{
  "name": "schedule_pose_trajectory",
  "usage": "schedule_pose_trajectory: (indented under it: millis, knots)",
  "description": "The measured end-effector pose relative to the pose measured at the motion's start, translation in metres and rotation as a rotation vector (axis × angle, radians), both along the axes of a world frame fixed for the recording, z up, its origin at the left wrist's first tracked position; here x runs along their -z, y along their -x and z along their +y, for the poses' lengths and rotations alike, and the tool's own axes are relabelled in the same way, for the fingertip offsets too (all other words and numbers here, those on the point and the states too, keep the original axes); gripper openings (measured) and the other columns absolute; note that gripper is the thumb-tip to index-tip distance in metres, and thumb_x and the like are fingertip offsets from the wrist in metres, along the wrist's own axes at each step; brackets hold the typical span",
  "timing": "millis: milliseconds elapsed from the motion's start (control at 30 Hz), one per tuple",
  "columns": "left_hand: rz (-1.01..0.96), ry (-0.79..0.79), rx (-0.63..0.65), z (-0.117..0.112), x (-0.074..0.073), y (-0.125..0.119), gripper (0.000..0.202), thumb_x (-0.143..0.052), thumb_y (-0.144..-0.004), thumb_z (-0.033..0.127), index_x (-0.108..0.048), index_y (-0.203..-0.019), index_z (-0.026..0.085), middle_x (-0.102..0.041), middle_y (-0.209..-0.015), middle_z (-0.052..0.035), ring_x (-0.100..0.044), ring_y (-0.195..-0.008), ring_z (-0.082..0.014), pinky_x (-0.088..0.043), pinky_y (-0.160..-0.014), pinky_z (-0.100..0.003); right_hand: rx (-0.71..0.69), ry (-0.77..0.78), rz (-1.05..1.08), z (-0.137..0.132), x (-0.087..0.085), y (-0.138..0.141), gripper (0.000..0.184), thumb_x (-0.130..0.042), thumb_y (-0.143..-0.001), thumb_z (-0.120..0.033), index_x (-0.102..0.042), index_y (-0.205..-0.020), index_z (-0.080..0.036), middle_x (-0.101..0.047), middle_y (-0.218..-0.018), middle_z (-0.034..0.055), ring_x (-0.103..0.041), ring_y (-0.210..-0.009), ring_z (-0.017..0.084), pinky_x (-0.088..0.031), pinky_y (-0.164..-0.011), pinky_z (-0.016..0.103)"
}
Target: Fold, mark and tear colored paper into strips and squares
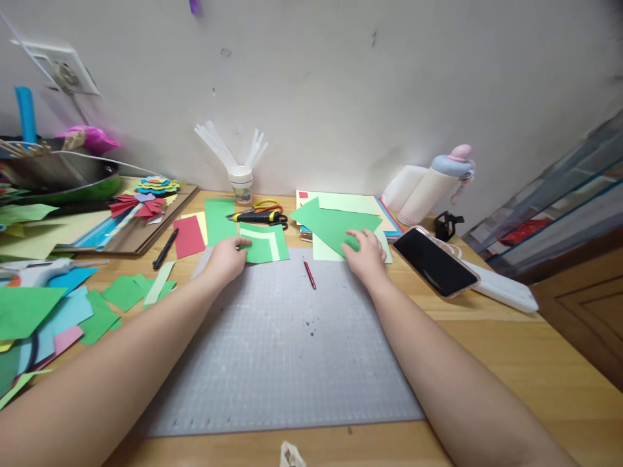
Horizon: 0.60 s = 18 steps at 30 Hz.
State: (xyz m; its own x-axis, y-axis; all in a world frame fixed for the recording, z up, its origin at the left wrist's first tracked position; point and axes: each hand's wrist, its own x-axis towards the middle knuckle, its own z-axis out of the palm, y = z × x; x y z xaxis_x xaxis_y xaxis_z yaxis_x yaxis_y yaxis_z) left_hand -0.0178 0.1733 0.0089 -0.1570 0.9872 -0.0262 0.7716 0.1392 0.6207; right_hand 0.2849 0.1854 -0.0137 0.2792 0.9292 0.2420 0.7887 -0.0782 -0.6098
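My left hand (227, 257) is at the back left of a grey cutting mat (292, 363). Its fingers are closed on the left edge of a green paper piece (257, 246) that carries pale strips; the thumb is mostly hidden. Fingers spread, my right hand (366, 254) touches a large green paper sheet (335, 224), which overlaps pale green paper (326, 250). Between the hands a dark red pencil (309, 274) lies on the mat. Behind the left piece are a yellow and black utility knife (256, 216) and another green sheet (219, 220).
A paper cup (241, 185) with white strips stands by the wall. On the right are a phone (435, 261), a white bar-shaped device (506, 288) and a bottle (431, 188). Paper scraps (100, 318), a glue gun (39, 271) and a black pen (165, 249) lie left.
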Motion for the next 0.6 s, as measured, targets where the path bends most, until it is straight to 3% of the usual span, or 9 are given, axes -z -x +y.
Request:
schedule_pose_trajectory:
  millis: [100, 233, 400, 600]
  knots:
    - [0.098, -0.046, 0.057, 0.006, 0.003, -0.003, 0.032, -0.057, -0.092, 0.037, -0.058, -0.118, 0.018, -0.06, -0.121, -0.0086, -0.06, -0.105, -0.0208, -0.053, -0.089, -0.043, 0.04, 0.081, -0.102, 0.002, 0.005, 0.0, 0.062, -0.059, -0.079, -0.044, -0.048, -0.137, -0.026, -0.032, -0.153, 0.0154, -0.02, -0.143, 0.037, -0.014, -0.109, 0.063]
    - [0.183, -0.117, 0.084, 0.01, 0.009, -0.006, 0.033, -0.057, -0.092, 0.037, -0.057, -0.119, 0.018, -0.059, -0.124, -0.0091, -0.059, -0.107, -0.0214, -0.052, -0.091, -0.044, 0.004, 0.154, -0.211, 0.003, 0.008, 0.002, 0.079, -0.062, -0.075, -0.056, -0.039, -0.144, -0.026, -0.022, -0.158, 0.0161, -0.011, -0.146, 0.038, -0.011, -0.108, 0.065]
    - [0.263, -0.174, 0.077, 0.008, 0.009, -0.006, 0.034, -0.057, -0.091, 0.037, -0.057, -0.119, 0.018, -0.058, -0.124, -0.0087, -0.059, -0.109, -0.0219, -0.051, -0.092, -0.045, -0.05, 0.177, -0.309, 0.001, 0.01, 0.008, 0.079, -0.057, -0.078, -0.058, -0.034, -0.147, -0.026, -0.018, -0.16, 0.016, -0.008, -0.147, 0.035, -0.009, -0.108, 0.064]
    - [0.318, -0.327, 0.091, -0.013, 0.0, -0.018, 0.042, -0.059, -0.081, 0.025, -0.056, -0.123, 0.016, -0.04, -0.14, -0.0185, -0.04, -0.129, -0.0393, -0.038, -0.104, -0.056, -0.125, 0.174, -0.407, 0.008, 0.007, 0.018, 0.074, -0.054, -0.084, -0.05, -0.034, -0.147, -0.019, -0.02, -0.159, 0.0196, -0.013, -0.147, 0.034, -0.008, -0.111, 0.061]
